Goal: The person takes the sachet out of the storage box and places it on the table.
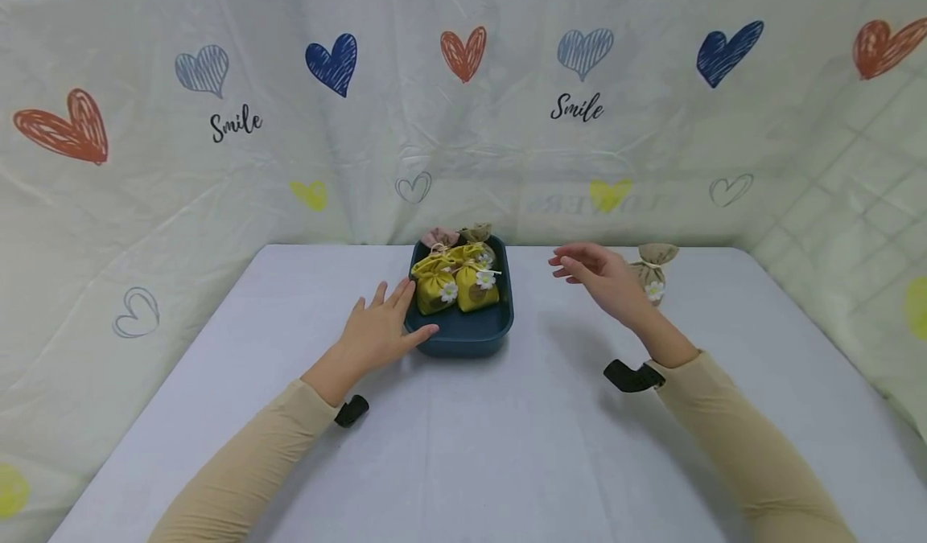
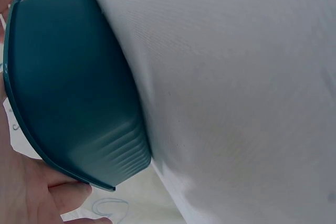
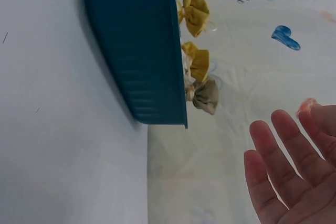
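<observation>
A dark teal plastic basin (image 1: 463, 330) stands at the table's far middle. Inside it sit several small drawstring pouches: two yellow pouches (image 1: 478, 290) with white flowers in front, a pink pouch (image 1: 439, 238) and a greyish pouch (image 1: 475, 233) behind. My left hand (image 1: 372, 334) rests against the basin's left rim, fingers spread and straight, thumb over the near left corner. To the right of the basin, my right hand (image 1: 601, 279) hovers with relaxed fingers and holds nothing. Just beyond it stands a beige pouch (image 1: 655, 265) with a white flower, partly hidden by the hand.
The white-covered table (image 1: 463, 446) runs up to a hanging sheet (image 1: 500, 141) printed with hearts and words. A black strap end (image 1: 633, 376) sticks out at the right wrist and another strap end (image 1: 352, 411) at the left.
</observation>
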A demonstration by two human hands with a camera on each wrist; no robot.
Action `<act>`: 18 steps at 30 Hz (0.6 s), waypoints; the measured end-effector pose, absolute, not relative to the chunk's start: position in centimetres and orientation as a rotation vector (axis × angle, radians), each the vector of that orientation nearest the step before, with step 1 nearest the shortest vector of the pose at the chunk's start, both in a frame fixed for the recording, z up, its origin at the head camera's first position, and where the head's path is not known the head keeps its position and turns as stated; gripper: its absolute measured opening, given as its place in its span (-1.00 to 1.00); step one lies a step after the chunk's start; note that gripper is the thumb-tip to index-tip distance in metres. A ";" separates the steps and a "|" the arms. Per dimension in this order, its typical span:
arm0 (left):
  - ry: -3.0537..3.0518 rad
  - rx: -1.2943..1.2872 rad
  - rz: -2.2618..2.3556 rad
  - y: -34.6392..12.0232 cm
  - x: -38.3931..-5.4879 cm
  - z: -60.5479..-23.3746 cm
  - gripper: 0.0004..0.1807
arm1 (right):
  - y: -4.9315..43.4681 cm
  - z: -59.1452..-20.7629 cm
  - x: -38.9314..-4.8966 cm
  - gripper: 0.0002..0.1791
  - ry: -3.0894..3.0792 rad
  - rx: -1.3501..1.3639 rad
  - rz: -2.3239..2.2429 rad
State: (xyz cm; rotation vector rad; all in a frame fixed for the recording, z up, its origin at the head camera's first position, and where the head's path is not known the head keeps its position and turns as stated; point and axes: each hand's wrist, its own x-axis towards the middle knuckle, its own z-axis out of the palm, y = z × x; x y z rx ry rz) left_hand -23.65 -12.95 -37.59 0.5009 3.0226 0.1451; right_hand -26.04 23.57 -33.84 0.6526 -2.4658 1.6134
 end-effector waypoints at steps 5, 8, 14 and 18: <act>3.021 0.498 0.147 -13.0 -23.6 -37.5 0.08 | 22.8 -33.6 -26.6 -0.63 -2.499 0.667 1.613; 3.021 0.499 0.148 -12.9 -23.7 -37.5 0.08 | 22.4 -33.7 -27.1 -0.63 -2.510 0.660 1.626; 3.016 0.497 0.150 -12.9 -23.7 -37.5 0.08 | 21.7 -34.3 -28.0 -0.61 -2.523 0.626 1.652; 3.014 0.495 0.151 -13.0 -23.7 -37.6 0.08 | 21.2 -34.7 -28.6 -0.60 -2.533 0.598 1.675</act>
